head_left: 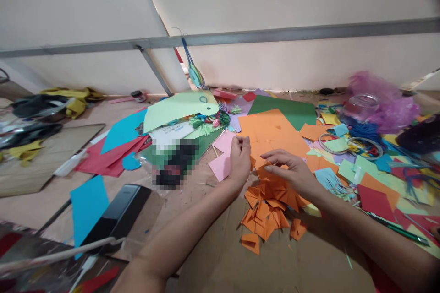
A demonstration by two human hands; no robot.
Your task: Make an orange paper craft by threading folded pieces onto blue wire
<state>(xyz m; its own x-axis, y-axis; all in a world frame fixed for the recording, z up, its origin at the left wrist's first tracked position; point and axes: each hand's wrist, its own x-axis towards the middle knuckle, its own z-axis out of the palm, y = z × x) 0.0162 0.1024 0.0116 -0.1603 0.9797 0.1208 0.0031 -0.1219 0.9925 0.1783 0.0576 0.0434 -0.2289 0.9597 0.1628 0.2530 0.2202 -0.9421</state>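
Observation:
My left hand (239, 158) is closed, its fingertips pinched around a small orange paper piece (252, 163) that shows at their right side. Across from it, my right hand (288, 169) has its thumb and fingers curved together, with another bit of orange paper between the tips, partly hidden. Just below both hands lies a pile of small folded orange paper pieces (263, 217) on a brown cardboard sheet (220, 256). Beyond the hands lies a large flat orange paper sheet (271, 128).
Coloured papers lie left and right, among them a blue sheet (90, 206) and a dark green sheet (285, 112). A black box-like object (120, 213) stands at the left. At the right are a green cutter (405, 231), wire rings and a clear jar (363, 103).

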